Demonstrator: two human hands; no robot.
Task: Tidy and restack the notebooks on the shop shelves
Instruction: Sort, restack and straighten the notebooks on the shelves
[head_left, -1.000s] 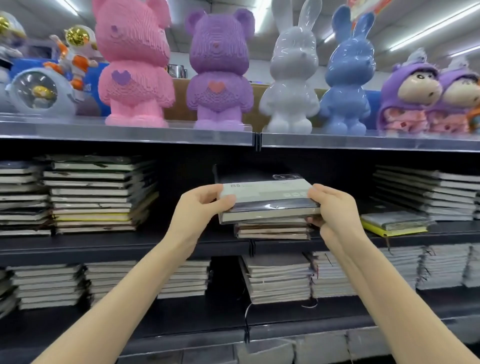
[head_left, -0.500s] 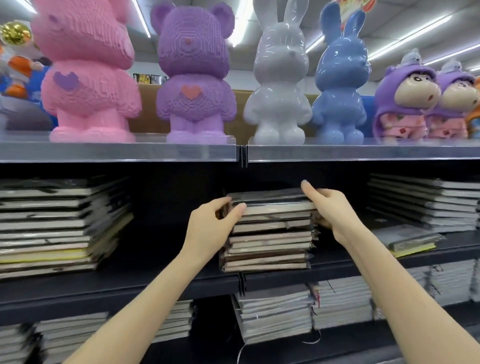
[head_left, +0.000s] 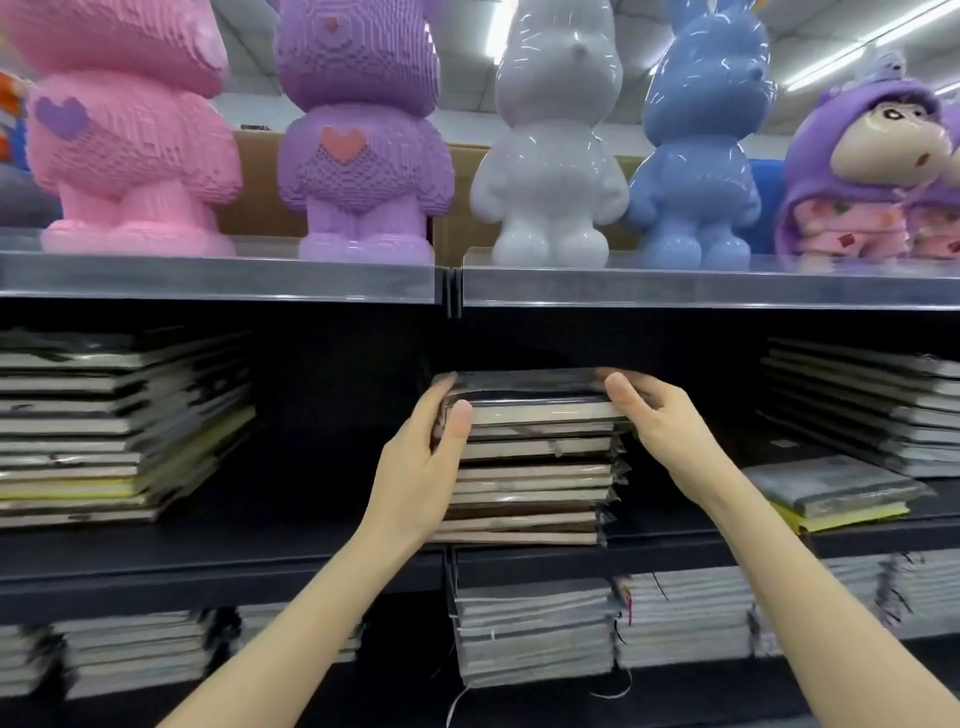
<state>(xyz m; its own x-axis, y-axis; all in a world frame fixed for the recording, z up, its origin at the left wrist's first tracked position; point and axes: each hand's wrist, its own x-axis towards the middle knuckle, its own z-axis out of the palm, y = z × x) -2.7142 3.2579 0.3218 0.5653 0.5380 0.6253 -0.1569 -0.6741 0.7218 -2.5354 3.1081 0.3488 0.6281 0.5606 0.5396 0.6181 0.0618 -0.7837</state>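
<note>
Dark shelving (head_left: 208, 566), clear-fronted top shelf (head_left: 675, 288). Fluorescent ceiling tubes (head_left: 500, 31) overhead. Brown cardboard box (head_left: 260, 182) behind, pale wall (head_left: 260, 106) beyond.

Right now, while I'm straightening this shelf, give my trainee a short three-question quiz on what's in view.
1. True or false: the left hand and the right hand both hold the top of the middle stack.
2. Which figure stands right above that stack? A pink bear; B white rabbit; C blue rabbit.
3. Fill in: the yellow-edged notebook lies to the ___ of the middle stack.
Key: 1 true; 2 B; 3 right.
</note>
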